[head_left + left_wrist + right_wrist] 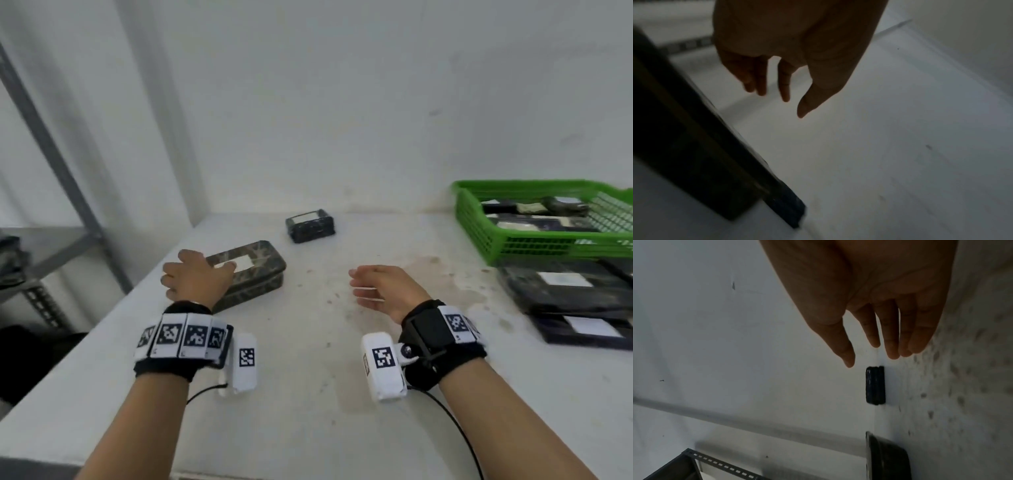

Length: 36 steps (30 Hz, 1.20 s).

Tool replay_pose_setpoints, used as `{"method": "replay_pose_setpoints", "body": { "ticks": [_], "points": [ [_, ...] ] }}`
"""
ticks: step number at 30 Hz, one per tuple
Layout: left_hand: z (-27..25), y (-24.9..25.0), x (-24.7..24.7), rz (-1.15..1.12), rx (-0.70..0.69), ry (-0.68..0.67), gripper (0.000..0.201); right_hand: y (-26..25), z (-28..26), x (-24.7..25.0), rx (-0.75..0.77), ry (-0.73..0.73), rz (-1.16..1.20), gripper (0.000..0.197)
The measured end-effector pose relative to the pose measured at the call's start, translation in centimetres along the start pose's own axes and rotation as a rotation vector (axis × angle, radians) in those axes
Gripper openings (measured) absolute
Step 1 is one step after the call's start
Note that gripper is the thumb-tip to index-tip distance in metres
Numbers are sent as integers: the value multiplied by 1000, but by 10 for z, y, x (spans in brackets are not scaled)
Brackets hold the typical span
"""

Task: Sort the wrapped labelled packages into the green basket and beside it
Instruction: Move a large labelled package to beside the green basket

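A large dark wrapped package (255, 274) with a white label lies at the table's left side. My left hand (191, 270) hovers over its near left end with the fingers spread and holds nothing. The left wrist view shows straight fingers (784, 87) apart from the package (684, 146). My right hand (363, 286) is open above the table's middle, fingers pointing left, empty. A small wrapped package (310, 224) lies by the back wall; in the right wrist view it (875, 385) sits just beyond my fingertips (893, 352). The green basket (479, 226) at the right holds several packages.
Two flat dark labelled packages (565, 287) (589, 330) lie in front of the basket at the right edge. The white table (308, 394) is stained near its middle. A grey metal shelf rack (58, 178) stands to the left of the table.
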<state>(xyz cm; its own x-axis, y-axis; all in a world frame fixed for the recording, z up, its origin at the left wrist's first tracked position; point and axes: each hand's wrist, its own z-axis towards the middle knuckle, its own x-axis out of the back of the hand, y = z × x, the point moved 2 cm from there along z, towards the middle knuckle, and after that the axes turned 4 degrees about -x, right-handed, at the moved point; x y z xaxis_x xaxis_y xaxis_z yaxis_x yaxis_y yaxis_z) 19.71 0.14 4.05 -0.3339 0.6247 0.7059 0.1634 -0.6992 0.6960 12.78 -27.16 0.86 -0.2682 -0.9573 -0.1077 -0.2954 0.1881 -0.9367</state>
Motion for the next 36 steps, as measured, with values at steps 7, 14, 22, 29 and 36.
{"method": "replay_pose_setpoints", "body": {
  "ticks": [7,14,22,29,36],
  "points": [
    [44,-50,-8,172,66,-262,76,4,7,-41,-20,-59,23,37],
    [35,-42,-14,-192,47,-137,76,12,8,-46,-21,-57,17,32],
    [17,-13,-19,-731,-13,-235,52,12,11,-37,-27,-51,210,46],
    [-16,16,-44,-937,-89,-462,50,0,6,-21,30,-235,404,73],
    [-30,32,-66,-1088,1,-655,37,2,10,-7,122,-125,330,37]
  ]
}}
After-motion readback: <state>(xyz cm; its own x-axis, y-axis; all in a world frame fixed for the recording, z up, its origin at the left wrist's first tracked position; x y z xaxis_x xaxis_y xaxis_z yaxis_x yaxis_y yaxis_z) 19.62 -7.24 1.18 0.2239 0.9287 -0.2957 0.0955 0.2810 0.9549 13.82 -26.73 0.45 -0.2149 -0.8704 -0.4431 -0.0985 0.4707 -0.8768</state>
